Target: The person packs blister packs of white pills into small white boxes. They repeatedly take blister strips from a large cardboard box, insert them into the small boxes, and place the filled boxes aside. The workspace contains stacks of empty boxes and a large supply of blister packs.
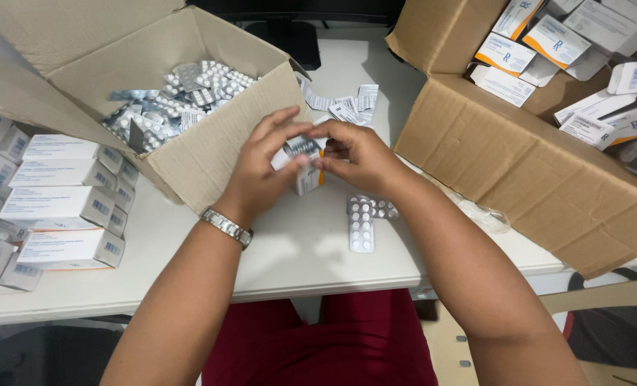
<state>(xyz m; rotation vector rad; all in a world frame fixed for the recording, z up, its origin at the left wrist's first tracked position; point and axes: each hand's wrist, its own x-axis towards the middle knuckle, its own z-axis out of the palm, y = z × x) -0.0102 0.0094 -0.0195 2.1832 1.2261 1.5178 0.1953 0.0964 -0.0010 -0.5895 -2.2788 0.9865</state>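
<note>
Both hands, left hand [261, 168] and right hand [354, 154], pinch 1 small medicine carton [305, 168] above the desk [297, 250], fingers closed on its ends. 2 blister strips [365, 221] lie beneath. Filled cartons [61, 207] stacked left; loose blister packs [182, 93] remain in the open box.

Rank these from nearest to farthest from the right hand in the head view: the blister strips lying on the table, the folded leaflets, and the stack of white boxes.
From the right hand:
1. Blister strips, on the table just below the hand.
2. Folded leaflets, behind the hand, toward the table's far edge.
3. Stack of white boxes, far across on the left side of the table.
</note>
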